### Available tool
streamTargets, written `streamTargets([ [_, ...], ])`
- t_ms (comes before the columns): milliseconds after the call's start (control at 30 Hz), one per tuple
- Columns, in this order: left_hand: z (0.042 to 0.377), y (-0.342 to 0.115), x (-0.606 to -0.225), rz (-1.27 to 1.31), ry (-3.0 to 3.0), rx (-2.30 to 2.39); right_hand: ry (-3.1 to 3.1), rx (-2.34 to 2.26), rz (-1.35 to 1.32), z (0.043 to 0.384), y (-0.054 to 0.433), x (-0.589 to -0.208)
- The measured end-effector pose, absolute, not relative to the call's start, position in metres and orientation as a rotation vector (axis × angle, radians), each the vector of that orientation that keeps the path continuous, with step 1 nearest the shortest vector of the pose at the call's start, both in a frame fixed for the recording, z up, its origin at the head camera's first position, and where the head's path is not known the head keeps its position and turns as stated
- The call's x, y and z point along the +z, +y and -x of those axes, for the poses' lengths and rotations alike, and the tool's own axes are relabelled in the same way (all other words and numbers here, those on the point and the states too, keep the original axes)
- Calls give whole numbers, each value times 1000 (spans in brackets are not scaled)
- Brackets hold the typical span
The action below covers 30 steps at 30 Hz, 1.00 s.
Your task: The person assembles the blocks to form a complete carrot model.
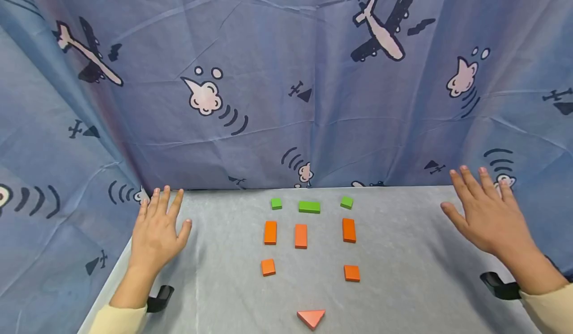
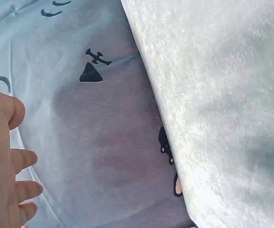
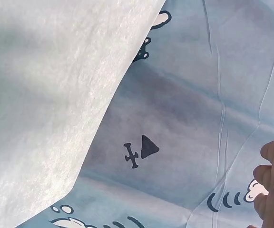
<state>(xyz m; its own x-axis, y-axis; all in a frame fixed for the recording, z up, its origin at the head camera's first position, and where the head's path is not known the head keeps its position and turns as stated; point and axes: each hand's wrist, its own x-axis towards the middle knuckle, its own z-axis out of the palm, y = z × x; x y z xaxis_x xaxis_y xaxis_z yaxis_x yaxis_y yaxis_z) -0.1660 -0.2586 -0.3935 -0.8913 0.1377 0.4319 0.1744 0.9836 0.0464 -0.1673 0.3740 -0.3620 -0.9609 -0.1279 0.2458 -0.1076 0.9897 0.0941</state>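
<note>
My left hand (image 1: 156,234) is held palm down with straight fingers over the table's left edge, holding nothing. On the far right my right hand (image 1: 490,214) is raised with spread fingers, also holding nothing. Between them lie toy blocks. A long green block (image 1: 309,207) sits at the back, flanked by a small green block (image 1: 276,204) and another small green block (image 1: 346,202). Nearer are upright-laid orange blocks (image 1: 270,232), a salmon block (image 1: 301,236), two orange squares (image 1: 268,267), and a salmon triangle (image 1: 311,319) at the front.
A pale grey cloth covers the table (image 1: 224,294). Blue curtain fabric (image 1: 268,100) printed with airplanes hangs behind and along both sides. Each wrist wears a black strap mount (image 1: 160,299). The wrist views show mostly cloth edge and curtain (image 2: 103,123).
</note>
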Motion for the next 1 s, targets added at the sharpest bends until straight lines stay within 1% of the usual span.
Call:
streamTargets([
  [300,157,-251,-395,255,-2658,-102,-2867,-101,-250,159,362,-364],
  [600,151,-230,-397,344,-2584,-159,-2822,-111,-335,156,338,-364],
  [833,153,-212,-403,385,-2570,-211,-2775,-54,-413,153,319,-364],
  [1000,158,-198,-413,405,-2584,-352,-2684,65,-481,155,307,-366],
])
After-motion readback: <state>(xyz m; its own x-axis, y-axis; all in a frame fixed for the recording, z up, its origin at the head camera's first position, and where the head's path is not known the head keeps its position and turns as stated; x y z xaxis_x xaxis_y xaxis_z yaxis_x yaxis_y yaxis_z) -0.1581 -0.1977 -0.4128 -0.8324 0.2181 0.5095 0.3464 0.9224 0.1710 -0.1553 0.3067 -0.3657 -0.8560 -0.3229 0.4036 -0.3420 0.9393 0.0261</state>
